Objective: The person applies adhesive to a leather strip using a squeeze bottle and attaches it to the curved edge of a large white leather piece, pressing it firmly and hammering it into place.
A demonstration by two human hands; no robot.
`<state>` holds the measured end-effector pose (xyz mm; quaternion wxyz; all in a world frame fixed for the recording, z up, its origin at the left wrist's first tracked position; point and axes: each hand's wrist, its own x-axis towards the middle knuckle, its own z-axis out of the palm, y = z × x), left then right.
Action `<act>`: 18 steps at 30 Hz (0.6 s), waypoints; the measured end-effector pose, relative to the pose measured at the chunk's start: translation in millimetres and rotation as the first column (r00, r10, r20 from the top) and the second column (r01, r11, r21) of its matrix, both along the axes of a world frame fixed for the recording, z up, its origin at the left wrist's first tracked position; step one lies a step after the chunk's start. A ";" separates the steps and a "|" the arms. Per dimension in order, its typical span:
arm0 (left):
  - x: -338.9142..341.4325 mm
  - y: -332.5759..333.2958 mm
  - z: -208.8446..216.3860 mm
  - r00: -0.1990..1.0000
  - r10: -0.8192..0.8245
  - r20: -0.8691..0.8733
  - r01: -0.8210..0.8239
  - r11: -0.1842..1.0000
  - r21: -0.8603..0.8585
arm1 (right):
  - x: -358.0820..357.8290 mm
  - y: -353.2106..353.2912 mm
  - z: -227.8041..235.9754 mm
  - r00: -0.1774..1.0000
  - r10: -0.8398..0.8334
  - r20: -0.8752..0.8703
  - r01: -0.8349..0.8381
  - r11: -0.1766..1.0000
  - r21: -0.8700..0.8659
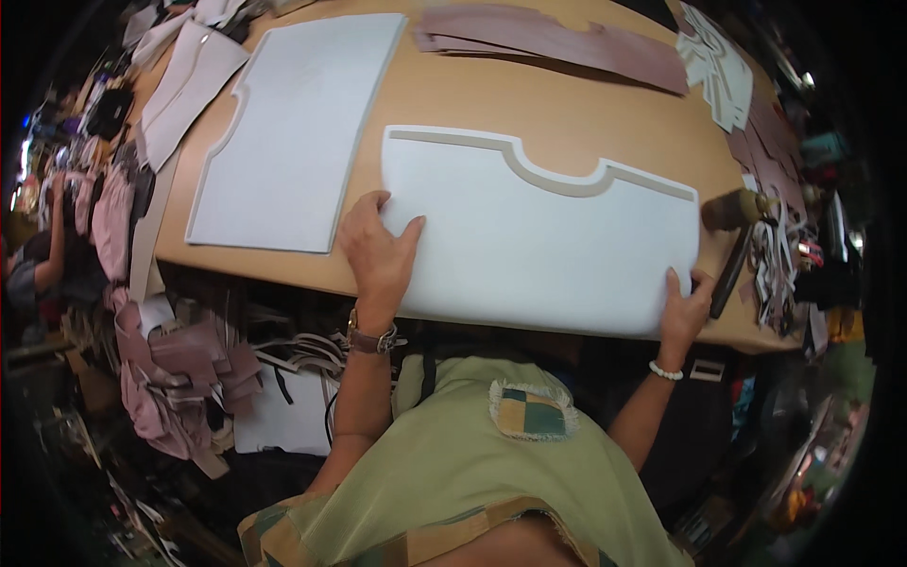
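A white sheet panel (529, 246) lies in front of me on the table, its near edge reaching the table's front. A beige strip (453, 140) follows its far edge and dips round a curved notch. My left hand (380, 250) holds the panel's left edge, with the thumb on top. At the right edge my right hand (685, 307) grips the near corner, its thumb on the white face and fingers curled at the side. Some fingertips are hidden. To the left lies a second white panel (288, 142), flat and apart from the first.
Stacked dusty-pink pieces (557, 42) lie at the table's far side. White cut-out pieces (713, 76) are at the far right. A squeeze bottle (732, 210) and a dark, long tool (729, 274) sit beside the panel. Pink scraps (179, 369) hang below the table (472, 90) at left.
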<state>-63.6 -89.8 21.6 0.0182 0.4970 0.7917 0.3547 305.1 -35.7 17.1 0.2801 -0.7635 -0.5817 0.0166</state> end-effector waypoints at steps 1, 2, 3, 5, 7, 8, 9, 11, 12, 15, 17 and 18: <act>-4.0 0.6 -1.6 0.994 0.015 0.106 -0.018 0.999 0.033 | 4.7 2.7 -4.4 0.984 0.036 -0.174 -0.031 0.999 0.033; -8.0 2.5 -3.0 0.977 0.024 0.211 -0.040 0.997 0.072 | 12.2 7.1 -8.0 0.937 0.078 -0.342 -0.057 0.996 0.070; -13.4 3.7 -9.5 0.918 -0.008 0.396 -0.039 0.993 0.109 | 20.0 9.0 -9.2 0.875 0.186 -0.448 -0.143 0.982 0.127; -27.8 4.2 -22.4 0.712 -0.101 0.695 -0.057 0.978 0.200 | 20.8 8.6 -0.5 0.767 0.333 -0.548 -0.286 0.943 0.172; -37.6 -2.2 -8.2 0.480 -0.208 0.852 0.009 0.973 0.233 | 25.7 11.3 21.6 0.686 0.387 -0.616 -0.408 0.906 0.114; -43.5 -7.9 -0.5 0.347 -0.261 0.901 0.044 0.964 0.262 | 35.1 18.2 24.5 0.623 0.391 -0.677 -0.469 0.880 0.077; -53.8 -17.1 5.5 0.211 -0.285 0.935 0.133 0.956 0.261 | 32.3 26.0 30.5 0.607 0.436 -0.664 -0.497 0.861 0.111; -67.7 -33.4 25.1 0.285 -0.226 0.932 0.158 0.970 0.186 | 17.3 38.7 64.1 0.659 0.530 -0.534 -0.562 0.819 0.120; -72.0 -41.6 33.9 0.318 -0.197 0.927 0.175 0.974 0.146 | 1.5 44.7 82.6 0.648 0.590 -0.482 -0.608 0.782 0.140; -95.3 -74.4 48.8 0.536 -0.291 0.793 -0.005 0.938 0.348 | -63.7 72.0 139.2 0.576 0.761 -0.298 -0.783 0.619 0.064; -118.3 -101.7 53.1 0.572 -0.265 0.776 -0.106 0.915 0.390 | -106.3 112.8 149.3 0.476 0.879 -0.032 -0.878 0.477 0.044; -128.9 -114.1 54.9 0.600 -0.246 0.761 -0.179 0.886 0.427 | -140.8 127.8 157.0 0.409 0.908 -0.087 -0.910 0.413 0.040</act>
